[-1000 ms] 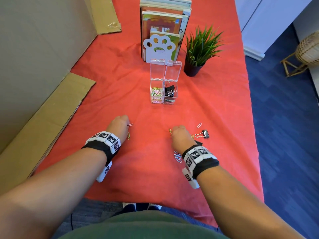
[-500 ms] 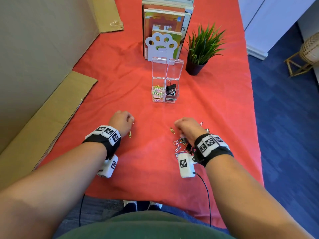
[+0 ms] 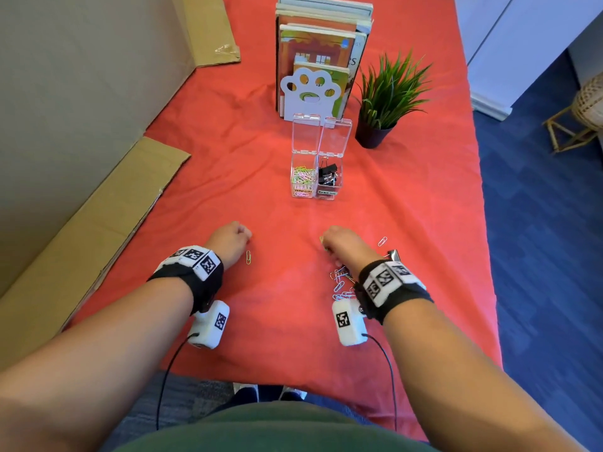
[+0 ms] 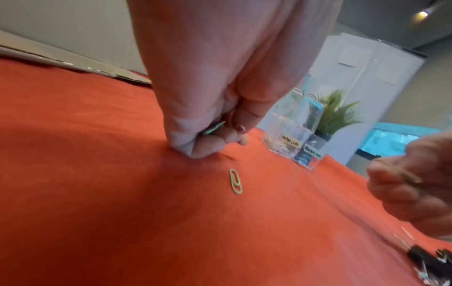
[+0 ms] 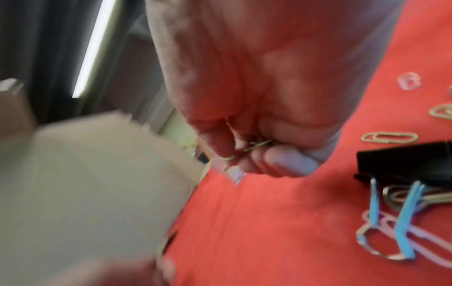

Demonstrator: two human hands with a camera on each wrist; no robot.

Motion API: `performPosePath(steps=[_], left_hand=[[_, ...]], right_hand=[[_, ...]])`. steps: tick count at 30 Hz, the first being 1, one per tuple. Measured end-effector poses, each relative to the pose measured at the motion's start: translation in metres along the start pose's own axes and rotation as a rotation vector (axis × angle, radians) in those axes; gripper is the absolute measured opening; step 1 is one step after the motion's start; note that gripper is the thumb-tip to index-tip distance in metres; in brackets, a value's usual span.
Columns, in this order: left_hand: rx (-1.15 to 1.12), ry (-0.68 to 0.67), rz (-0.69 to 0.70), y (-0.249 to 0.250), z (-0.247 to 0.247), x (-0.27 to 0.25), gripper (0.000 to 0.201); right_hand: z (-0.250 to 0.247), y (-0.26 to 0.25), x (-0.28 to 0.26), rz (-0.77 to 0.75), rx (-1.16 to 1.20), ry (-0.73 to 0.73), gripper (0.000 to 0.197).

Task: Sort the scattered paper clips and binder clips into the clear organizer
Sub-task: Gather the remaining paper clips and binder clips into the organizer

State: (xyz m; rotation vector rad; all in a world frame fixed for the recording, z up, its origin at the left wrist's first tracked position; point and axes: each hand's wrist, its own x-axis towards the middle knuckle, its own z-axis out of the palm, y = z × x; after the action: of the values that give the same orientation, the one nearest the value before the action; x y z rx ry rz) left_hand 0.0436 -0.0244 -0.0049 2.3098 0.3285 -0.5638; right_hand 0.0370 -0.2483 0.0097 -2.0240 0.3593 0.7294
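Left hand [image 4: 220,96] fingers [image 4: 208,145] pinch a green paper clip [image 4: 214,127]; right hand [image 5: 264,96] fingers curl around another clip [image 5: 257,146].

The pink paper clip that lay at the left hand [image 3: 232,240] a second ago is gone from the red cloth [image 3: 287,321]. The right hand [image 3: 342,246] has lifted and now pinches a yellow paper clip [image 5: 254,148], uncovering the loose clips [image 3: 341,282] beneath it.
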Motion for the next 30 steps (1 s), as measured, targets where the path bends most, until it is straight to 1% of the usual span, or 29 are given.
performPosePath(steps=[2,3,4,6,7,8,9,11,12,14,15,17,19,21,22,24,26,28,30], left_hand=[[-0.001,-0.037,-0.089,0.000,-0.006,-0.004,0.027],[0.016,-0.052,-0.128,0.000,-0.009,-0.006,0.032],[0.019,-0.074,-0.165,0.000,-0.010,-0.008,0.035],[-0.031,-0.137,-0.223,-0.001,-0.009,-0.008,0.034],[-0.073,-0.165,-0.262,0.000,-0.007,-0.010,0.031],[-0.064,-0.185,-0.255,0.001,-0.007,-0.013,0.027],[-0.049,-0.186,-0.249,0.003,-0.008,-0.015,0.025],[-0.082,-0.161,-0.236,0.004,-0.006,-0.012,0.027],[-0.012,-0.134,-0.202,0.003,-0.005,-0.011,0.027],[0.248,-0.090,-0.108,0.004,-0.005,-0.013,0.036],[0.334,-0.080,-0.082,0.002,-0.003,-0.013,0.038],[0.463,-0.067,-0.034,0.000,0.002,-0.013,0.036],[0.541,-0.051,0.020,-0.003,0.009,-0.013,0.031],[0.593,-0.045,0.070,-0.005,0.013,-0.012,0.026],[0.610,-0.044,0.080,-0.005,0.015,-0.011,0.025],[0.633,-0.058,0.086,-0.005,0.016,-0.010,0.026],[0.642,-0.082,0.084,-0.003,0.015,-0.008,0.027],[0.650,-0.097,0.084,-0.004,0.015,-0.007,0.028],[0.642,-0.095,0.086,-0.004,0.016,-0.006,0.026]], right_hand=[[-0.009,-0.002,-0.008,0.032,0.526,-0.056,0.023],[-0.013,-0.002,-0.008,0.043,0.701,-0.094,0.023],[-0.016,-0.003,-0.008,0.046,0.820,-0.134,0.023],[-0.019,-0.006,-0.005,0.056,0.980,-0.171,0.025],[-0.020,-0.008,-0.004,0.063,1.028,-0.171,0.025],[-0.020,-0.010,-0.003,0.068,1.038,-0.159,0.024],[-0.019,-0.014,-0.003,0.075,1.011,-0.142,0.023],[-0.014,-0.019,0.000,0.078,0.833,-0.072,0.022],[-0.012,-0.022,0.003,0.081,0.696,-0.028,0.026],[-0.012,-0.029,0.009,0.081,0.431,0.055,0.035],[-0.013,-0.034,0.013,0.062,0.321,0.095,0.037],[-0.017,-0.047,0.022,-0.023,0.151,0.174,0.039],[-0.022,-0.067,0.030,-0.123,0.077,0.234,0.036],[-0.025,-0.088,0.038,-0.196,-0.003,0.254,0.030],[-0.026,-0.099,0.040,-0.215,-0.066,0.261,0.029],[-0.028,-0.115,0.043,-0.217,-0.251,0.262,0.034],[-0.032,-0.120,0.043,-0.225,-0.352,0.288,0.035],[-0.038,-0.114,0.038,-0.215,-0.329,0.311,0.045],[-0.044,-0.098,0.032,-0.226,-0.256,0.324,0.045]])
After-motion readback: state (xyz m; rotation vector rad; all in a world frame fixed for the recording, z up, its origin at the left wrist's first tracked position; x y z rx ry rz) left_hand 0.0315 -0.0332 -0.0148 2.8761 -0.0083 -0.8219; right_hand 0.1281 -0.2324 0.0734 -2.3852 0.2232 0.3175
